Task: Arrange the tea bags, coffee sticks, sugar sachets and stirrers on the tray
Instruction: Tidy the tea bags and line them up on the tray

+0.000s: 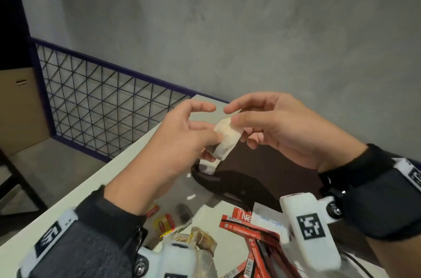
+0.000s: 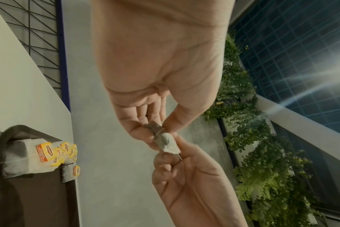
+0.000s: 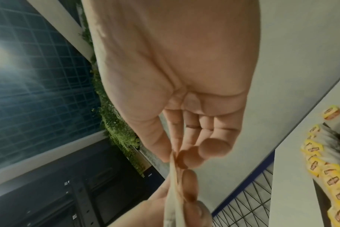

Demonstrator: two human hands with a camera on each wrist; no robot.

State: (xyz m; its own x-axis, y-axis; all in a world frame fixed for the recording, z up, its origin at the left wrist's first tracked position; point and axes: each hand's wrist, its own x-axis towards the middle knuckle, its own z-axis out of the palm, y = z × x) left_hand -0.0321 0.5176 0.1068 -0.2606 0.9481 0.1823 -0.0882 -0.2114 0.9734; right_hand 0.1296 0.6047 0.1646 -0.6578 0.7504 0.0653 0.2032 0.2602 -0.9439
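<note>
Aloft, one tea bag [image 1: 226, 138] pinched between left hand [image 1: 182, 141] and right hand [image 1: 280, 127].

Head view looks down; wrist views, close, share the pinched tea bag [image 1: 226, 138].

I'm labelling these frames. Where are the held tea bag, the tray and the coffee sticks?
tea bag [image 1: 227, 137]: head view, middle of the pale pouch pinched between both hands.
tray [image 1: 262, 163]: head view, bare dark floor below the hands.
coffee sticks [image 1: 255, 230]: head view, red wrapper in the pile.
</note>
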